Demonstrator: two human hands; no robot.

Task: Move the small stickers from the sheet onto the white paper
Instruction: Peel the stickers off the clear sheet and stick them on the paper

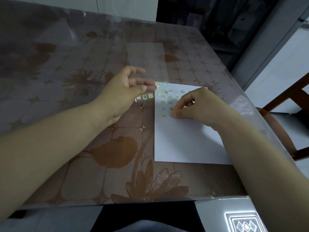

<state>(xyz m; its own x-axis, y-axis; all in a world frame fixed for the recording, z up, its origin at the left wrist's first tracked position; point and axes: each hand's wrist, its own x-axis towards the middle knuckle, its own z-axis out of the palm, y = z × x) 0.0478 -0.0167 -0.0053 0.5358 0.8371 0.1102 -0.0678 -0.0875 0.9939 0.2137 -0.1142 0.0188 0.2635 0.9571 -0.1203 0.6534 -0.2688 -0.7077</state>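
The clear sticker sheet [147,59] is tilted up off the table. My left hand [123,92] pinches its lower left edge, thumb in front and fingers behind the film. A few small yellow-green stickers [144,97] remain along its lower part. The white paper [184,143] lies flat to the right, with several small stickers [165,92] stuck on its upper left area. My right hand [197,106] rests on the paper with curled fingers. Its thumb and forefinger tips pinch together at the paper's surface on a small sticker that they mostly hide.
The table [83,148] has a brown floral cloth under a glass top. A wooden chair [287,104] stands off the right edge. The near table edge [117,202] runs just above my lap.
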